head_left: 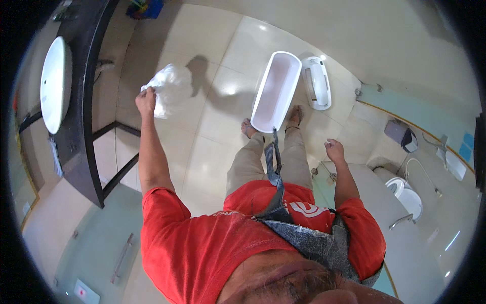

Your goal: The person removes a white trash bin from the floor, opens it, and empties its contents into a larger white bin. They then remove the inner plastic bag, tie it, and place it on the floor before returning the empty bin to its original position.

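Stretched out to the far left, my left hand (146, 101) is closed on the gathered edge of a thin white plastic bag (171, 91). The bag hangs crumpled above the floor tiles. My right hand (334, 150) is out to the right, its fingers loosely bent and apart, with nothing seen in them. Between and ahead of my feet stands a long white plastic bin (276, 86), its top uncovered and no contents visible inside. Its white lid (317, 83), with an oblong opening, lies on the floor just right of it. Neither hand touches the bin or lid.
A dark counter (86, 101) with a white washbasin (54, 83) runs along the left. A toilet (407, 200) stands on the right behind a partition. Glass panels (101, 238) flank both sides. A strap (274, 167) from my grey bag hangs down in front.
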### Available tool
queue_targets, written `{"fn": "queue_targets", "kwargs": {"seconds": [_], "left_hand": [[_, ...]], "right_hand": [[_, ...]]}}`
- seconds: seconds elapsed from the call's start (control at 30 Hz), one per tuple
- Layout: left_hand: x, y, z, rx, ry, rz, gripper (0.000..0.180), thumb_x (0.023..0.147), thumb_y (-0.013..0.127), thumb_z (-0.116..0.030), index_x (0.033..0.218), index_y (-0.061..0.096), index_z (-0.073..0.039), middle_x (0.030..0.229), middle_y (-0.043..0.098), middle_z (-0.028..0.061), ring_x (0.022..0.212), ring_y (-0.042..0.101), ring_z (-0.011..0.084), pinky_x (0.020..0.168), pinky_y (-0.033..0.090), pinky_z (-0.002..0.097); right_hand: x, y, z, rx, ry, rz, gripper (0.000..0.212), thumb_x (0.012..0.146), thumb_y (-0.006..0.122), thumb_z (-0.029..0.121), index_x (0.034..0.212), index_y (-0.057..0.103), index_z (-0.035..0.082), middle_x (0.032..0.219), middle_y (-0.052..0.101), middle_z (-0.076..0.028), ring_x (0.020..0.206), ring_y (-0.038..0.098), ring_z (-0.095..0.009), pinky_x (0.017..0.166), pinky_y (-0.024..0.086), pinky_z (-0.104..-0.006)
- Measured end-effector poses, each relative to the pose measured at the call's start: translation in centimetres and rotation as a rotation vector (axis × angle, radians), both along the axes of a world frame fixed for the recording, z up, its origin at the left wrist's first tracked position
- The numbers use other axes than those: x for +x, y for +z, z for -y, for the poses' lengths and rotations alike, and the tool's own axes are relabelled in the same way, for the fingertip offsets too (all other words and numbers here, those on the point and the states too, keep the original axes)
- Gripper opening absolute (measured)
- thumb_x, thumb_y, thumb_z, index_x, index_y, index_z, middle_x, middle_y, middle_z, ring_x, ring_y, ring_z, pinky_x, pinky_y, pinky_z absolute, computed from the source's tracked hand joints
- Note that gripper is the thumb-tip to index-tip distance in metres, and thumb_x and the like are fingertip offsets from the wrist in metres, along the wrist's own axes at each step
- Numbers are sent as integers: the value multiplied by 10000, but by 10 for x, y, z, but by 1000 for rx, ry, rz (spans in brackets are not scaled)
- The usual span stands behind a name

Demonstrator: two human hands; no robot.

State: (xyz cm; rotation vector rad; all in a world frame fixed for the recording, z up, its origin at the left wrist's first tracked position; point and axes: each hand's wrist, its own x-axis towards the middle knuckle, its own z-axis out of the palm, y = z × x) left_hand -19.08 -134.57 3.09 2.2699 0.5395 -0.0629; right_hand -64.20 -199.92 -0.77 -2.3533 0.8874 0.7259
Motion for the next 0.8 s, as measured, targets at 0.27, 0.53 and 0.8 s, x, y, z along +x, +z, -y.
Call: {"fn": "queue_targets", "kwargs": {"seconds": [0.27, 0.53, 0.8], "left_hand": [[3, -119, -99, 86, 301, -127, 352, 808, 687, -293, 774, 740, 54, 707, 699, 119, 704, 681, 191, 667, 516, 348], [-17, -101, -91, -304, 654, 91, 236, 841, 643, -129, 873, 655, 104, 881, 689, 167, 763, 682, 243, 675, 580, 336], [9, -89, -85, -437, 678, 72, 297, 897, 639, -126, 1061, 584, 116, 1019, 676, 187, 825, 681, 283, 715, 606, 372]], "right_hand": [[-75, -5, 18, -58, -19, -85, 353, 890, 654, 256, 1150, 699, 21, 1008, 716, -226, 937, 689, -341, 872, 525, -423], [-98, -40, 19, -27, 46, -97, 363, 887, 659, 269, 1144, 704, 16, 951, 721, -221, 885, 687, -343, 844, 524, -419], [-139, -65, 4, 2, 34, -106, 359, 887, 662, 262, 1134, 711, 5, 840, 726, -198, 708, 697, -299, 742, 548, -388]]}}
